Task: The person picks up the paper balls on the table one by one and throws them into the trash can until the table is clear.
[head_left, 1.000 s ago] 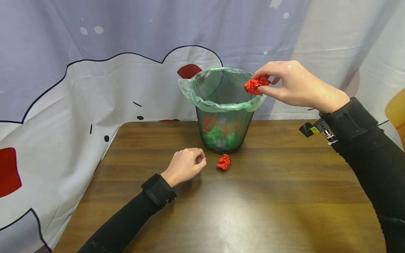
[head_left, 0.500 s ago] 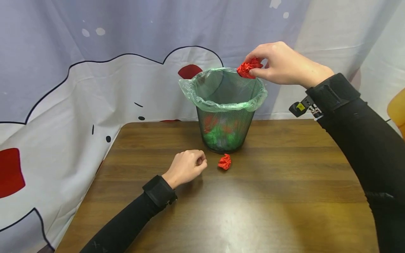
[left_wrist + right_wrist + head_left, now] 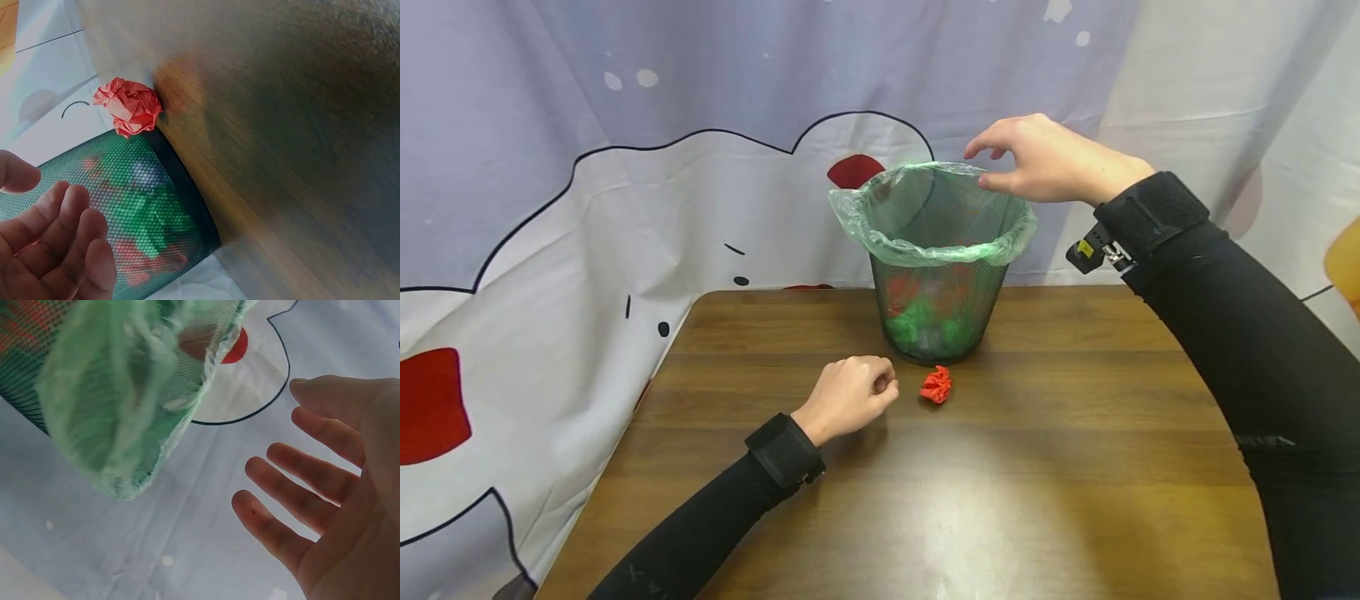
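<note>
Over the right rim of a black mesh wastebasket (image 3: pixel 936 304) my right hand (image 3: pixel 1048 162) is spread, with nothing between thumb and fingers. The right wrist view has the fingers of this hand (image 3: pixel 337 481) parted beside the green bag liner (image 3: pixel 112 406). My left hand (image 3: pixel 850 396) rests low at the table, fingers loosely curled and holding nothing. Just to its right, a crumpled red paper ball (image 3: pixel 936 385) lies in front of the basket's base. In the left wrist view the paper ball (image 3: pixel 130 107) sits beyond the left hand (image 3: pixel 56 244).
Red and green crumpled pieces (image 3: pixel 150 219) show through the mesh at the basket's bottom. The brown wooden table (image 3: pixel 1075 467) reaches back to a printed curtain (image 3: pixel 647 208). Something yellow (image 3: pixel 1347 262) shows at the right edge.
The red paper ball that the right hand pinched has left its fingers, which have parted. That hand moved left and up over the rim. The left hand stayed in place.
</note>
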{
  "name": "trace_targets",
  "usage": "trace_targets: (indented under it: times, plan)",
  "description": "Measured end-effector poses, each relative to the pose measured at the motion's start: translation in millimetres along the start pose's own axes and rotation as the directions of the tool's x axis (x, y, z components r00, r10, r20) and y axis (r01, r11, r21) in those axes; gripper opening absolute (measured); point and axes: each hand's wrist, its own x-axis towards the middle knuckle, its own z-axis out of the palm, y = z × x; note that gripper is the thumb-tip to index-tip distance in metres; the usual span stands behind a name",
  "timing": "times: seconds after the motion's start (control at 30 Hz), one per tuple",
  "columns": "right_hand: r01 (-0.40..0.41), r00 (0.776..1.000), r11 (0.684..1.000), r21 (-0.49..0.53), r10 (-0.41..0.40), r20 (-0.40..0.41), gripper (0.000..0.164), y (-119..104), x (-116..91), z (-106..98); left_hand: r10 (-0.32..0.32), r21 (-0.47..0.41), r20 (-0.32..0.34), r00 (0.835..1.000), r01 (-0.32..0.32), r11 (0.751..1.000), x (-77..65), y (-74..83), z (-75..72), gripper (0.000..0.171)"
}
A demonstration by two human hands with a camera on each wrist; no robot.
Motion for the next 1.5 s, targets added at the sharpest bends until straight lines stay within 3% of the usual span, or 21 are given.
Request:
trace_targets:
  times: [0.3,0.73,1.07,1.5]
  plan:
    - [0.004,0.999,1.0,-0.014,-0.004,-0.034,0.03,6,-32,13,-0.01,-0.006,0.007,1.0,0.01,1.0,1.4,0.4,0.0,0.011]
    - [0.036,0.983,0.997,-0.068,-0.048,-0.176,0.013,8,-94,36,-0.004,-0.013,0.007,1.0,0.005,1.0,5.9,2.4,3.5,0.011]
    - [0.046,0.988,0.997,-0.058,-0.054,-0.143,0.014,-3,-126,74,-0.002,-0.016,-0.002,1.0,0.002,1.0,8.2,2.1,5.6,0.009]
    - [0.038,0.993,0.998,0.056,-0.031,-0.115,0.021,-3,-151,126,0.014,-0.025,-0.014,1.0,-0.015,1.0,9.8,4.8,8.9,0.009]
